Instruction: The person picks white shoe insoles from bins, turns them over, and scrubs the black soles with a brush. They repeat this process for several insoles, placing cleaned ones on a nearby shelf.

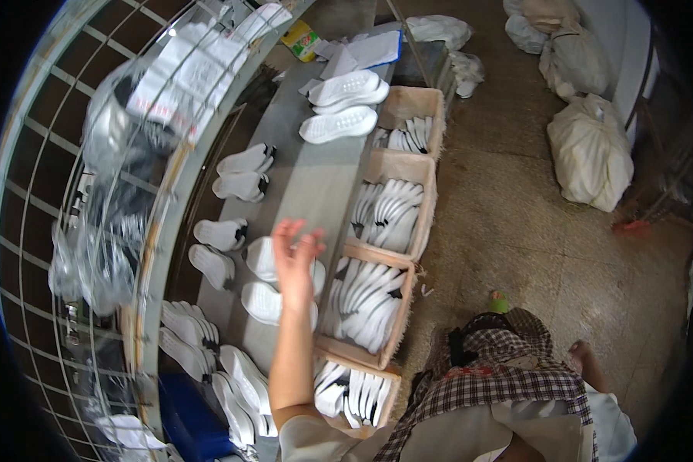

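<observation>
White shoe soles (pixel 263 259) lay in pairs along the grey conveyor belt (pixel 316 173), and two of them sat directly beneath the left hand (pixel 295 258) near the belt's right edge. The left hand hovered above this pair with its fingers (pixel 285 233) loosely spread and slightly curled; it pinched nothing, and whether it touched the soles below could not be determined. The forearm rose from the lower edge of the view, in a pale short sleeve (pixel 316 439). The right hand was not in view.

Further pairs of soles occupied the belt: one pair (pixel 242 173) near the middle of its left edge, another pair (pixel 217 245) lower on that edge, and three larger soles (pixel 345 104) toward the far end. A dense row of soles (pixel 208 358) stood against the near left edge.

Along the belt's right edge ran a line of cardboard boxes (pixel 408 165), each packed with white soles stood on edge. A checked apron (pixel 500 377) covered the person's lap at the lower right. Tied white sacks (pixel 589 150) rested on the speckled floor (pixel 508 231), well apart from the belt. Clear plastic bags (pixel 123 146) hung on a wire rack at the left.
</observation>
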A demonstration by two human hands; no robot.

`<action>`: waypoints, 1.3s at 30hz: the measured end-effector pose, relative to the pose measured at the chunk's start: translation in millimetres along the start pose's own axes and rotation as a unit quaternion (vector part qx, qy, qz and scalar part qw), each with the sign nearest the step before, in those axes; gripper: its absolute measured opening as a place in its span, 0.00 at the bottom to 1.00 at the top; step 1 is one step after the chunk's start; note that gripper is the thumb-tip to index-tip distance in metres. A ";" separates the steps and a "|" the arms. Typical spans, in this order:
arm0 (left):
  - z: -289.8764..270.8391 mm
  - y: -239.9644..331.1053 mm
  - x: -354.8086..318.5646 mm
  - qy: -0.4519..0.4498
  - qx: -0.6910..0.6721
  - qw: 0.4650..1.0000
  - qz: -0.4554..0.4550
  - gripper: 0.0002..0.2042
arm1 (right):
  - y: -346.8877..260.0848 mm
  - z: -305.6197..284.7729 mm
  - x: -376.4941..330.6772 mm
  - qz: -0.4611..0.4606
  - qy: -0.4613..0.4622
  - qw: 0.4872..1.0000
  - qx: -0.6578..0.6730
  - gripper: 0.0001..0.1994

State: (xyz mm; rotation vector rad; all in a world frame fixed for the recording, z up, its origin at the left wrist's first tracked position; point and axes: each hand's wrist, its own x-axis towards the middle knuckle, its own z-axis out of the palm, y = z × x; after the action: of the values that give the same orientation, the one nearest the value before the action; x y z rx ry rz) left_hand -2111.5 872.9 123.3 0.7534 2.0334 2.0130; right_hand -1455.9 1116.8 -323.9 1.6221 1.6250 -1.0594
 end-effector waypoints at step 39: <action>-135.6 -197.0 472.0 0.399 -0.159 0.864 -0.263 0.37 | -563.9 -218.3 57.6 -0.252 0.005 0.968 0.024 0.18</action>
State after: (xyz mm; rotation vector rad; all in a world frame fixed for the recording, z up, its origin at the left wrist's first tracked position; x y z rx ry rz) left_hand -2622.6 984.9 43.6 -0.7602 1.8159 2.3850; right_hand -1992.5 1371.4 -196.4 1.2666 2.0939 -1.3442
